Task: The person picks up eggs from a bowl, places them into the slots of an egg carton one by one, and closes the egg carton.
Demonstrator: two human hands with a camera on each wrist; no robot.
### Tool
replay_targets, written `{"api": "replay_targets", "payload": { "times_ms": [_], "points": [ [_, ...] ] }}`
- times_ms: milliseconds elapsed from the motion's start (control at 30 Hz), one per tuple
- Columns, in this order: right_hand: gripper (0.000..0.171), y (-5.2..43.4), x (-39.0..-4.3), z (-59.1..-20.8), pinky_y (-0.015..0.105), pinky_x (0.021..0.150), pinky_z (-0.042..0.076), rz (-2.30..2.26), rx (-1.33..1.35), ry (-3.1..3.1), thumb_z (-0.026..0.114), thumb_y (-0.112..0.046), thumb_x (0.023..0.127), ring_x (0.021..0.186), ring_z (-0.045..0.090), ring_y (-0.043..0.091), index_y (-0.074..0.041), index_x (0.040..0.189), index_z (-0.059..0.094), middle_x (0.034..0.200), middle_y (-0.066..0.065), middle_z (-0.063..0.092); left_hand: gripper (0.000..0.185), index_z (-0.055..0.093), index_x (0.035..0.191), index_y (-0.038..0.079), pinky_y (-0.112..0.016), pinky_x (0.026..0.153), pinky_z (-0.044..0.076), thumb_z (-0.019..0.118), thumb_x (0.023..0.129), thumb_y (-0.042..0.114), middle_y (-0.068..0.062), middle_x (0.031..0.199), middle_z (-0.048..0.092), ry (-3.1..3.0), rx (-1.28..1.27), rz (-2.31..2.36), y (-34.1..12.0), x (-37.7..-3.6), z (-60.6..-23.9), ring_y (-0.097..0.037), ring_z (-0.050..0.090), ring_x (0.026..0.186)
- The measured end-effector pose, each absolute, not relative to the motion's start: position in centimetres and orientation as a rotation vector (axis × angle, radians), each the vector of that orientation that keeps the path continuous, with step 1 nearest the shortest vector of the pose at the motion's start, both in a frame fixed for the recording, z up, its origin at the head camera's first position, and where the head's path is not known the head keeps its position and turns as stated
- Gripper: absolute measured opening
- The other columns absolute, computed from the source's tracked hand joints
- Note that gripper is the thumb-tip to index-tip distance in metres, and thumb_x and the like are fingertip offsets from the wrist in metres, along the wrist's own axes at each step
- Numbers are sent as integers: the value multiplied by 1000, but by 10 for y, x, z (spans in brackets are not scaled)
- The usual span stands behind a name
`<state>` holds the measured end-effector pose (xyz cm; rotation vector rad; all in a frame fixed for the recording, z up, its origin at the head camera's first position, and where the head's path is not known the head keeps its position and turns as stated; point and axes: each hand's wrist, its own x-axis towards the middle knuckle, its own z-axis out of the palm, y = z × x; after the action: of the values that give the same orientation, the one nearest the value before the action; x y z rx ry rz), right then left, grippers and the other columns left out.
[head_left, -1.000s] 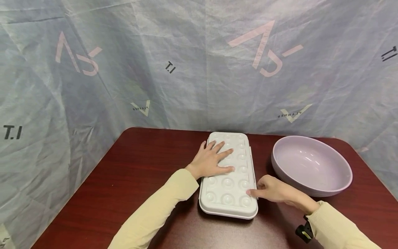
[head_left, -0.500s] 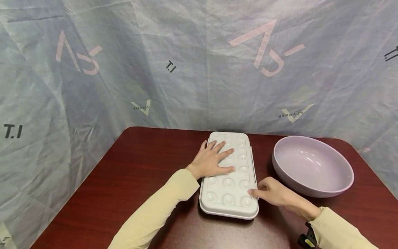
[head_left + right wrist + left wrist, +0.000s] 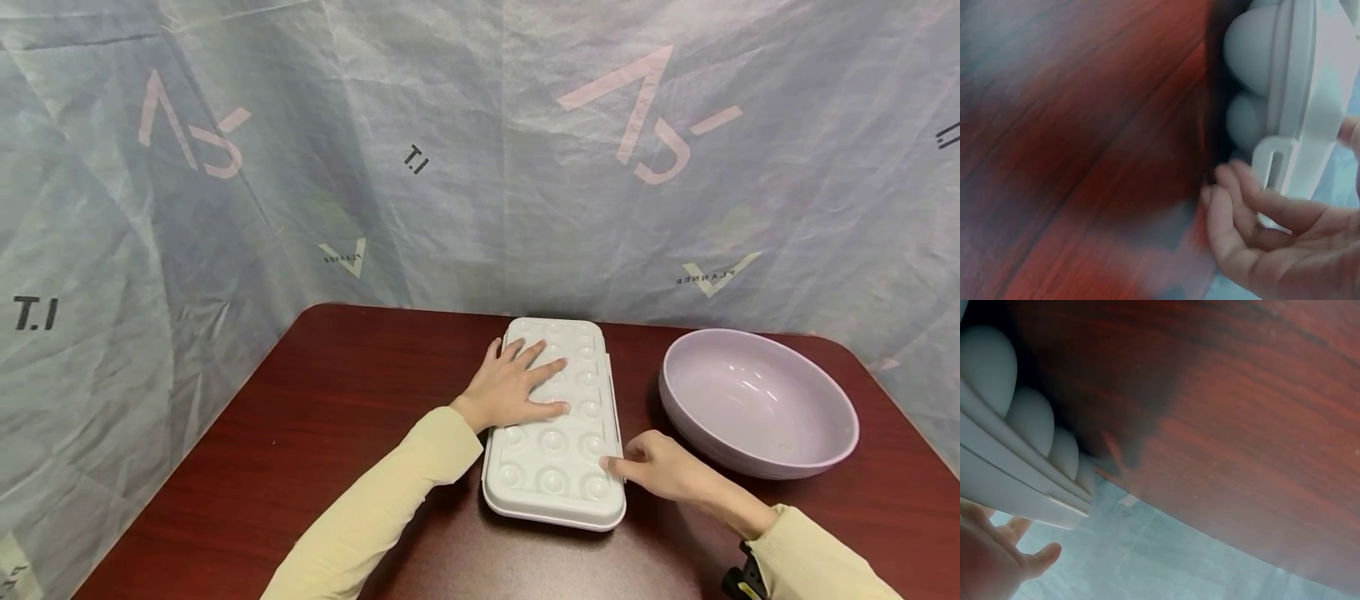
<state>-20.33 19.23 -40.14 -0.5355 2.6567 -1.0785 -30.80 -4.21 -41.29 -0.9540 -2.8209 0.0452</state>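
Head view shows a white egg tray [image 3: 553,433] with a dimpled lid lying lengthwise near the middle of a dark red wooden table [image 3: 315,433]. At about 10 o'clock from the tray's centre, the left hand [image 3: 517,385] lies flat on the lid, fingers straight and spread, gripping nothing and only pressing down. At roughly 4 o'clock, the right hand [image 3: 663,471] sits against the tray's right edge near the closest corner, thumb tip on the lid rim and the other fingers curled under beside the edge.

Right wrist view has those fingers [image 3: 1254,206] curled just beside a white clip [image 3: 1275,164] on the side of the tray [image 3: 1307,94], touching or nearly touching it; whether they truly pinch it cannot be told. Left wrist view catches the rounded cups of the tray [image 3: 1016,444] from below, with the left hand [image 3: 991,562] at the bottom corner.

A lilac bowl [image 3: 759,402] stands at 3 o'clock from the tray, near but apart. Both arms wear pale yellow sleeves [image 3: 375,508].
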Motion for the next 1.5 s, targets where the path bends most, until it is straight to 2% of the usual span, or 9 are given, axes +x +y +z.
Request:
{"api": "replay_targets", "payload": {
  "times_ms": [200,300,400,533,867,1033,1300,1367,1500],
  "points": [
    [39,196,-204,-403,23,50,37,-1144,-390,2532,62,-37,83,57,42,7,-1,68,61,59,-6,44,76,18,142,47,-59,106,14,17,75,83,3,152,19,-2851,-940,50,-44,-308,-414,-30,18,139],
    [41,198,-203,-404,28,59,45,-1204,-277,2423,62,-38,84,69,52,12,4,86,60,72,0,56,77,17,142,47,-59,106,14,14,74,83,3,153,18,-2862,-943,40,-44,-307,-416,-30,17,140],
    [52,198,-204,-404,33,66,49,-1267,-214,2336,62,-36,84,80,56,17,9,108,52,85,6,61,78,18,142,46,-60,106,14,14,74,84,2,153,18,-2860,-948,31,-44,-307,-417,-30,17,140],
    [61,199,-206,-404,37,71,50,-1354,-193,2264,62,-32,85,82,57,18,12,121,41,87,6,60,77,18,142,46,-60,106,15,14,75,83,1,152,20,-2842,-948,40,-45,-307,-417,-31,18,139],
    [74,196,-205,-400,40,74,49,-1360,-109,2269,64,-30,83,93,57,21,14,131,28,103,14,58,77,19,143,44,-60,107,13,10,76,82,0,152,23,-2809,-941,146,-44,-304,-413,-31,22,138],
    [75,196,-204,-399,41,71,49,-1343,-84,2277,63,-31,84,96,57,24,15,132,26,107,18,57,74,27,141,42,-58,106,16,12,78,79,0,146,34,-2732,-919,224,-42,-298,-412,-27,35,132],
    [66,195,-203,-398,43,71,49,-1367,-99,2240,60,-29,86,92,60,23,14,128,34,102,14,62,62,48,131,35,-52,101,28,22,86,69,2,125,55,-2573,-891,212,-45,-282,-410,-21,53,109],
    [62,195,-203,-398,42,70,49,-1369,-102,2239,60,-29,86,91,59,22,12,126,39,99,12,62,59,49,131,35,-53,101,28,25,87,67,1,126,55,-2581,-909,178,-48,-276,-409,-21,53,109],
    [57,193,-201,-396,41,70,49,-1363,-93,2251,60,-29,86,89,58,21,9,124,43,97,10,63,59,41,135,41,-57,103,24,25,86,69,-4,136,47,-2657,-960,121,-55,-265,-407,-26,46,122]
  ]
}}
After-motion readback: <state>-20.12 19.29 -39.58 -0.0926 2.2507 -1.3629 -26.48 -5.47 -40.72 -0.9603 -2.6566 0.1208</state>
